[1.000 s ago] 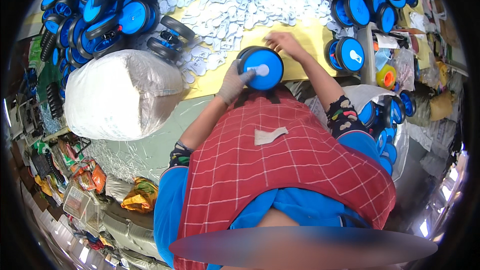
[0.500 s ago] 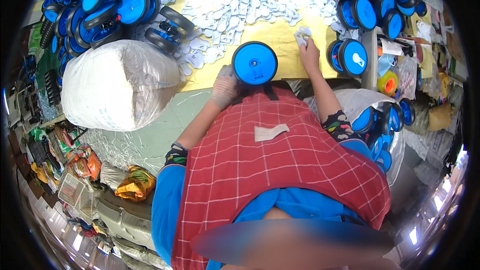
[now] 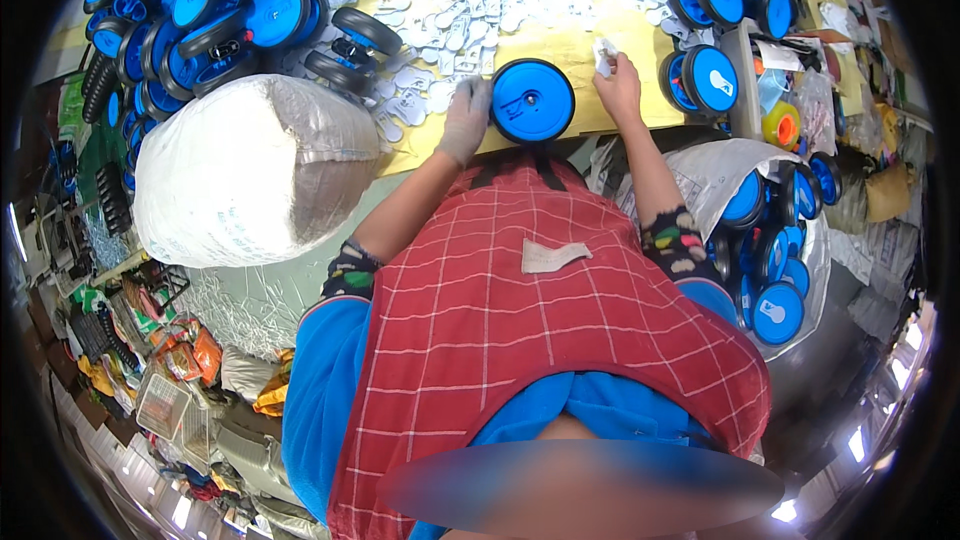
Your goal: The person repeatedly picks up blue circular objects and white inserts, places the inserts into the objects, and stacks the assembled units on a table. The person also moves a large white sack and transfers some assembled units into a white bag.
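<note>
Wheel (image 3: 533, 101) between two hands, at the table's (image 3: 540, 48) near edge.
Left hand (image 3: 466, 122) against its left side; to its right, apart, right hand (image 3: 619, 92) with a small piece (image 3: 604, 56) in the fingers; behind, across the table, loose pieces (image 3: 450, 10); left of the left hand, a big sack (image 3: 215, 180), with heaped wheels (image 3: 275, 15) behind; right of the right hand, a wheel pair (image 3: 714, 80), then a box (image 3: 745, 122); nearer the body, more wheels (image 3: 777, 312) in an open bag (image 3: 690, 168).
</note>
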Action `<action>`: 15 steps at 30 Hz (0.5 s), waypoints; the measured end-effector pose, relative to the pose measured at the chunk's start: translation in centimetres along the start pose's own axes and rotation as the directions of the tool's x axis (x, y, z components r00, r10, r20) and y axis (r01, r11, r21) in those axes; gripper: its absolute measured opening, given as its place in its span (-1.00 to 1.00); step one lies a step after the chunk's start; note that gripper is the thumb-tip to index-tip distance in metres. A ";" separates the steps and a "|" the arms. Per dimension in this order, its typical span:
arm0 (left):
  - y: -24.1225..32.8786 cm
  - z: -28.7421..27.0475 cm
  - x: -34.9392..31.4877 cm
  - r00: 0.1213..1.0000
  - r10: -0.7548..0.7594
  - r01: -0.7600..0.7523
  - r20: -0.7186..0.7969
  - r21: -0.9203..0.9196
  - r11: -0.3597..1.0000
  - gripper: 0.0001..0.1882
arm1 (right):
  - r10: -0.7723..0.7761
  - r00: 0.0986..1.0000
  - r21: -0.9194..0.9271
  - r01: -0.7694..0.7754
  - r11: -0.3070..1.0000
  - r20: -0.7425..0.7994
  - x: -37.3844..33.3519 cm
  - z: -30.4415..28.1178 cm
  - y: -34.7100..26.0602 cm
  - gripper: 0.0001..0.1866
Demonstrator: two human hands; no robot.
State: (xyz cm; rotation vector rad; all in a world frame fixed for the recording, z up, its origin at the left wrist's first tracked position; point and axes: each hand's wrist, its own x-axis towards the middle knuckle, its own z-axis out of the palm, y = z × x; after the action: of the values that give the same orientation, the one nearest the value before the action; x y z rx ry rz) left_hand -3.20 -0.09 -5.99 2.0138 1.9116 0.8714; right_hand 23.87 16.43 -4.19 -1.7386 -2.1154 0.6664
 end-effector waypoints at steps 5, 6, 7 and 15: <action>4.5 -2.8 -0.8 0.735 -0.347 0.648 0.582 -0.755 0.105 -0.62 | -0.500 0.865 0.341 0.481 0.808 -0.036 -7.3 -5.0 -8.4 -0.60; 5.6 -3.1 0.2 0.742 -0.334 0.589 0.582 -0.803 -0.091 -0.61 | -0.598 0.802 0.319 0.566 0.760 0.002 -7.9 -5.5 -10.0 -0.64; 6.3 -3.4 1.0 0.751 -0.323 0.503 0.575 -0.817 -0.283 -0.61 | -0.650 0.760 0.304 0.612 0.730 0.031 -8.0 -4.7 -10.5 -0.65; 4.8 -2.9 1.0 0.748 -0.391 0.632 0.537 -0.756 0.170 -0.47 | -0.612 0.790 0.027 0.613 0.790 -0.034 -8.0 -2.3 -12.1 -0.52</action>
State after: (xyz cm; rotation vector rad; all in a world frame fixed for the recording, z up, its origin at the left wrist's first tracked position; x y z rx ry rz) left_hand -0.89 -0.40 -0.76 0.6152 1.2565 1.0702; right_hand 16.68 7.17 4.64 -0.9157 -2.4306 0.4778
